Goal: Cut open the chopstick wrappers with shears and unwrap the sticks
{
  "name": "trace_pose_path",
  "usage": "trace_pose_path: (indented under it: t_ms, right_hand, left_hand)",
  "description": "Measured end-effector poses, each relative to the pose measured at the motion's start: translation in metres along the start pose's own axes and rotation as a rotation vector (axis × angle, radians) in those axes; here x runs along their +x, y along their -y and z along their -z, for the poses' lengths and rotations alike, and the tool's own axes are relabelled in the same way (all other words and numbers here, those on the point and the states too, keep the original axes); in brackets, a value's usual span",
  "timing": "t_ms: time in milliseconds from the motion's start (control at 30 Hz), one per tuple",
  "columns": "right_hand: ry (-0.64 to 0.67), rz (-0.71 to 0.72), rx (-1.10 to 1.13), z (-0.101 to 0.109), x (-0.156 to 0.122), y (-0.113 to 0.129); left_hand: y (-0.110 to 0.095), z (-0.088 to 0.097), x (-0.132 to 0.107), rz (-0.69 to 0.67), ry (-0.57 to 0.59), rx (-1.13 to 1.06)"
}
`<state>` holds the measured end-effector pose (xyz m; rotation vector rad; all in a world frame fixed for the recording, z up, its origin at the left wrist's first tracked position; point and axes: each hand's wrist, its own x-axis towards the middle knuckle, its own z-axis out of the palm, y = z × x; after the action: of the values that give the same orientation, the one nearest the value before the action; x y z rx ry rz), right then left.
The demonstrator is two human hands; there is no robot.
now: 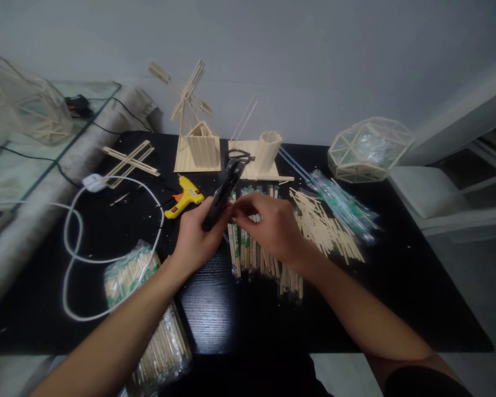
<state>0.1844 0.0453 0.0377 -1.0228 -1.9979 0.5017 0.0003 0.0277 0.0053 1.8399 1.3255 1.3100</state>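
Observation:
My left hand (198, 234) is wrapped round a long, slim black tool (225, 193) that tilts up and away from me; its exact kind is not clear. Close against its thumb, my right hand (275, 226) has thumb and fingertips pinched together, and whatever they hold is too small to make out. Beneath both hands lie bundles of wooden sticks in clear and green wrappers (252, 256). To the left of my left hand rests a yellow glue gun (184, 197). Loose wooden sticks (324, 226) are spread beyond my right hand.
A stick windmill model (202, 151) and a stick cylinder on a base (268, 151) stand at the back. A stick cross (129, 161), white cable (66, 242) and bagged sticks (161, 347) lie left. Green wrappers (343, 204) and a polyhedral frame (367, 149) are right.

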Motion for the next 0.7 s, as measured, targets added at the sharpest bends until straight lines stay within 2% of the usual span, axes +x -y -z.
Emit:
trace_pose_path:
  t_ms: [200, 400, 467, 700]
  right_hand:
    - [-0.073, -0.062, 0.077, -0.002, -0.003, 0.007]
    - [-0.191, -0.246, 0.242, 0.000, -0.002, 0.005]
    - [-0.177, -0.296, 0.343, 0.001, 0.000, 0.005]
    - [-0.059, -0.419, 0.636, 0.010, 0.009, 0.009]
  left_hand:
    - [-0.007, -0.002, -0.001, 0.030, -0.044, -0.080]
    - [-0.018, 0.003, 0.002, 0.095, -0.127, -0.200]
    - [-0.019, 0.004, 0.004, 0.101, -0.148, -0.219]
    - [-0.017, 0.002, 0.006, 0.118, -0.111, -0.262]
